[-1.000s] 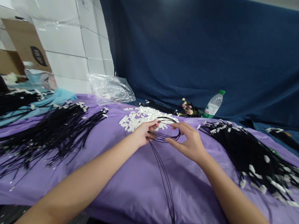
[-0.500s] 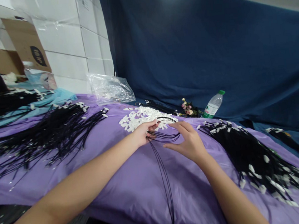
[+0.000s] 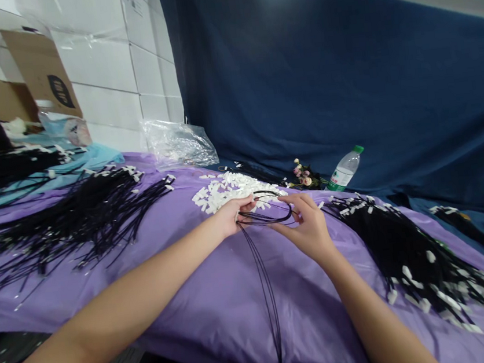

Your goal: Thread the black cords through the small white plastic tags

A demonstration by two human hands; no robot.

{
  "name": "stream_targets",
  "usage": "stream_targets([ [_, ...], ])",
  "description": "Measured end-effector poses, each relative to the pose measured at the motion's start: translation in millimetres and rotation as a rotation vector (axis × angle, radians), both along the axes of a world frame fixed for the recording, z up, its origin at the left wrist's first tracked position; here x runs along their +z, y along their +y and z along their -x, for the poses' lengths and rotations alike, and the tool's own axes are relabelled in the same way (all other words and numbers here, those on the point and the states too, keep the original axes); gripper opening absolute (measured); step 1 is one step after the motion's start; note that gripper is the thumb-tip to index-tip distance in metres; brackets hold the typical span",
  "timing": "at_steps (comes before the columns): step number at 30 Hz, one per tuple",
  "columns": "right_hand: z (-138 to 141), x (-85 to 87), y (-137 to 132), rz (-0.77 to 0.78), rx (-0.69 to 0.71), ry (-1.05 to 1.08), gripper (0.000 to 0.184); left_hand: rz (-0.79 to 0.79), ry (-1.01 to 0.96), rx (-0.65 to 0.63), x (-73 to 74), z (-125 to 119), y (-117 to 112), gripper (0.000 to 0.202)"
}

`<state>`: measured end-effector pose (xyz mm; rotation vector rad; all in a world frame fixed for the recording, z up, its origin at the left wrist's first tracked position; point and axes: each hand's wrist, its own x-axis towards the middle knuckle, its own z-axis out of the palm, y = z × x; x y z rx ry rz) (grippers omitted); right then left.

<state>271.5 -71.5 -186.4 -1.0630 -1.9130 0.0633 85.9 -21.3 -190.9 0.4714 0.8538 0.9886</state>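
Near the middle of the view, my left hand (image 3: 234,216) pinches a bundle of thin black cords (image 3: 268,221) bent into a loop. Loose strands of it hang below that hand towards the front edge of the purple cloth. My right hand (image 3: 308,223) is curled round the right end of the loop, its index finger above and its thumb below, still apart. Exactly where its fingers press on the cords is partly hidden. Just behind my hands lies a pile of small white pieces (image 3: 221,191).
Black cords with white ends lie in a left bundle (image 3: 84,214) and a right bundle (image 3: 397,239) on the purple cloth (image 3: 203,302). Behind are a clear plastic bag (image 3: 179,143), small flowers (image 3: 303,174), a green-capped bottle (image 3: 345,169) and a blue curtain (image 3: 334,66).
My right fingers have curled in more round the loop's right end, and the cords there are gathered closer together. My left hand has stayed almost still.
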Motion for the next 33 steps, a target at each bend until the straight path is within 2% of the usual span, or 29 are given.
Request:
stream_targets([
  [8, 1.6, -2.9, 3.8, 0.16, -0.09, 0.193, 0.036, 0.008, 0.052, -0.025, -1.6, -0.2, -1.6, 0.015],
  [15, 2.6, -3.0, 3.9, 0.255, -0.074, 0.279, 0.035, 0.005, 0.049, 0.003, -0.8, -0.5, -0.7, 0.01],
  [21, 4.3, -1.7, -0.9, 0.496, 0.145, 0.476, 0.041, -0.018, 0.048, 0.076, 0.6, 0.2, 1.4, 0.009],
  [25, 7.5, 1.3, -6.7, 0.617, 0.292, 0.535, 0.042, -0.044, 0.054, 0.116, -1.0, 1.1, 3.1, 0.008],
  [29, 9.0, 3.3, -8.8, 0.661, 0.391, 0.626, 0.035, -0.092, 0.095, 0.181, -6.1, 1.0, 6.6, 0.01],
  [33, 7.0, 4.8, -6.5, 0.639, 0.437, 0.777, 0.031, -0.174, 0.134, 0.24, -9.5, 0.8, 9.0, 0.012],
])
